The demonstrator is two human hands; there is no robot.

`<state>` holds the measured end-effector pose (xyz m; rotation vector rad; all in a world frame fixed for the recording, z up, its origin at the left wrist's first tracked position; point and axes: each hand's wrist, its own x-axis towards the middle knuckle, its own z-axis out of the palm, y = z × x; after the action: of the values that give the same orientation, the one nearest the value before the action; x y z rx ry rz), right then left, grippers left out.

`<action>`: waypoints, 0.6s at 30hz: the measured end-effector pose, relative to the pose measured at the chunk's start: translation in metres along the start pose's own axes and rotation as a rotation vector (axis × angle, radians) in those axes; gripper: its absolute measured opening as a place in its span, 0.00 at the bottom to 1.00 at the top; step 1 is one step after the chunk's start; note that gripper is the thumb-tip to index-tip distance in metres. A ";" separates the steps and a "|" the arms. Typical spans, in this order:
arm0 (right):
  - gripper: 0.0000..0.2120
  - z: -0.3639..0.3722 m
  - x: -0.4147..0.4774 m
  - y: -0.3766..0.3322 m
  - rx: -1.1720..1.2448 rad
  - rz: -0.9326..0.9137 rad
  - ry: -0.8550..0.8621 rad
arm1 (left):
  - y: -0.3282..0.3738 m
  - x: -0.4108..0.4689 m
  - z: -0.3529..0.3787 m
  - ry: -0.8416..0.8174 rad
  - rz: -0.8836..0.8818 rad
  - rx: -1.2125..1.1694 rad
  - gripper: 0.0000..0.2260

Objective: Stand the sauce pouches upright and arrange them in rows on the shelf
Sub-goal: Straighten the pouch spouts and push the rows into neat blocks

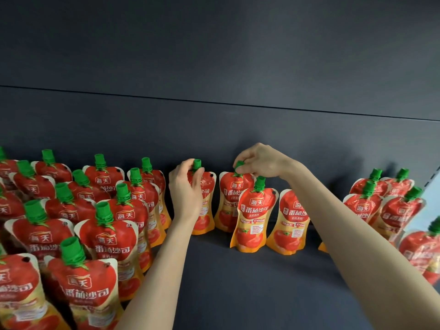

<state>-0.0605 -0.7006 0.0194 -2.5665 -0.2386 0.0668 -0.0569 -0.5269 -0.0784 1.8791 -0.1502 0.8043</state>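
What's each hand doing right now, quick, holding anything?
Left hand: holding a standing sauce pouch by its green cap.
Right hand: pinching the spout cap of the neighbouring pouch.

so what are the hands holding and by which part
Left hand grips one sauce pouch by its green cap; right hand pinches the neighbouring pouch by its cap.

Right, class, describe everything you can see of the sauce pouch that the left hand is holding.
The pouch is glossy flexible plastic, red above, orange toward the base, printed with a tomato, topped by a ribbed green cap. It stands upright at the back of the dark shelf. The left hand curls round its neck, hiding its left half.
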 end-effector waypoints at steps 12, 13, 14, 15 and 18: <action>0.08 0.002 0.002 -0.002 -0.006 -0.002 -0.004 | -0.005 0.004 0.000 -0.007 0.009 -0.014 0.12; 0.08 0.002 0.002 -0.002 -0.008 0.000 -0.006 | -0.006 0.004 0.000 -0.012 0.012 -0.012 0.12; 0.08 0.002 0.002 -0.002 -0.007 0.000 -0.007 | -0.006 0.004 0.000 -0.016 0.016 -0.007 0.12; 0.08 0.002 0.001 -0.002 -0.007 -0.001 -0.007 | -0.006 0.004 0.000 -0.020 0.017 -0.003 0.13; 0.07 0.003 0.002 -0.003 -0.010 -0.003 -0.007 | -0.008 0.004 0.000 -0.018 0.023 0.004 0.13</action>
<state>-0.0596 -0.6967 0.0188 -2.5764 -0.2458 0.0736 -0.0500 -0.5227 -0.0822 1.8914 -0.1822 0.8042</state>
